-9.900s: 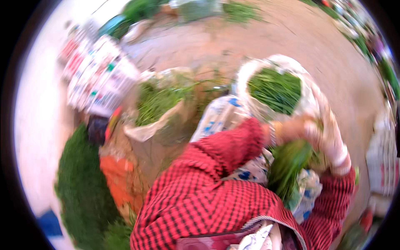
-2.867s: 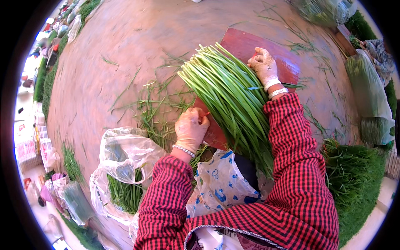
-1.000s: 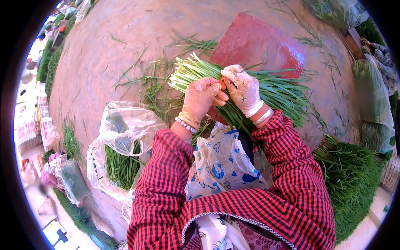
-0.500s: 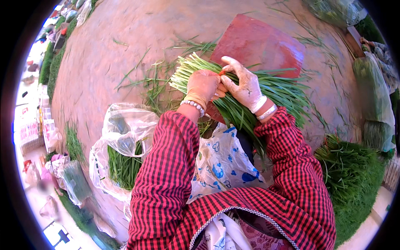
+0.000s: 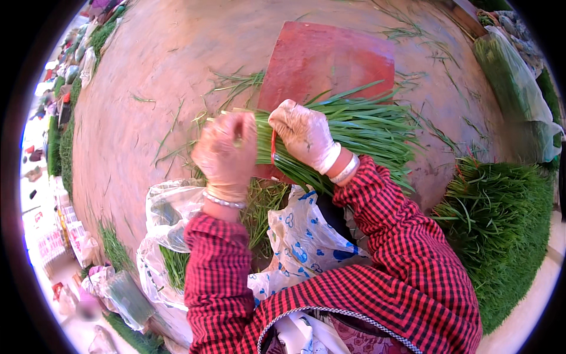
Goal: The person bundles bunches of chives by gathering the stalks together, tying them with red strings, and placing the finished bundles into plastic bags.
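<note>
— What are your hands doing at this moment?

— My right hand [image 5: 306, 137] is gripping a bundle of long green chives [image 5: 354, 127], fingers curled down over the stalks near their pale cut ends. A red rubber band [image 5: 273, 147] is showing just beside that hand, running around the bundle at the grip.

— And the left one?

— My left hand [image 5: 227, 152] is sitting at the very tips of the stalks, touching their ends. Its fingers are bent inward, but it is blurred, so I cannot tell whether they are actually clamping anything.

— Where is the bundle lying?

— It is lying crosswise in front of me, partly over a dark red board [image 5: 327, 56] on the brown ground [image 5: 165, 53], with the leafy ends pointing to my right. Loose green blades [image 5: 177, 127] are lying scattered on the ground around it.

— What else is lying near you?

— A clear plastic bag [image 5: 168, 206] with more greens in it is sitting just below my left wrist. A white bag with blue print [image 5: 298, 242] is resting on my lap, between my red checked sleeves. A big heap of greens [image 5: 507, 218] is lying off to my right.
</note>
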`<state>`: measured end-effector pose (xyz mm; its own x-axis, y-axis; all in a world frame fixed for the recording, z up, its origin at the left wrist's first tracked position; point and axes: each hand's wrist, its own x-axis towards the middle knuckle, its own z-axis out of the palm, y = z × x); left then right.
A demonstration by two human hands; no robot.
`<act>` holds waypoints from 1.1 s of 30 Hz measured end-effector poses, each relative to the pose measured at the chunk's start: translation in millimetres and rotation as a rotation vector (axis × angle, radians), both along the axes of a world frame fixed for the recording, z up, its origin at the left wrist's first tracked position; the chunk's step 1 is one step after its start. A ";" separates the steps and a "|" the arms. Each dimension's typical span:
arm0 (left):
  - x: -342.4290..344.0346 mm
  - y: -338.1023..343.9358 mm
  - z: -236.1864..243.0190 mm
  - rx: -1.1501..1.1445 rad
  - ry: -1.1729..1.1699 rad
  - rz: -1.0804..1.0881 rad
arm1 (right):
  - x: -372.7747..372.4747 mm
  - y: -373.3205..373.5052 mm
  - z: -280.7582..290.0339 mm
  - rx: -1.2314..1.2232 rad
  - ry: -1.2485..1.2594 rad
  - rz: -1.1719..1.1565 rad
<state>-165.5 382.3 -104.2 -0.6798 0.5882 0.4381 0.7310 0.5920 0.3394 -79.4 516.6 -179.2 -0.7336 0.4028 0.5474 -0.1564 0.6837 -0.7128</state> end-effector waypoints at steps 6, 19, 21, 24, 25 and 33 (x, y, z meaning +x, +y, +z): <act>-32.9 -1.7 17.0 -0.225 0.105 -0.134 | -16.1 14.0 87.3 0.074 0.282 -0.019; 3.9 -23.7 -66.1 0.285 -0.709 -0.075 | 37.9 25.6 21.3 0.127 0.004 0.052; -0.4 -21.8 -51.0 0.176 -0.726 -0.061 | 41.9 25.5 20.4 0.125 -0.004 0.060; -6.9 -14.5 -35.9 -0.058 -0.361 -0.107 | 45.4 25.5 19.9 0.128 -0.013 0.062; -7.6 -12.4 -32.7 -0.123 -0.233 -0.127 | 47.6 24.7 21.7 0.122 -0.022 0.062; -15.6 -14.0 -34.9 0.067 -1.064 -0.067 | 57.5 27.5 20.6 0.080 -0.129 0.117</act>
<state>-181.1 368.3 -139.1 -0.6989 0.6354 -0.3284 0.0702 0.5179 0.8526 -21.8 544.1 -158.6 -0.8387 0.2701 0.4729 -0.1490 0.7214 -0.6763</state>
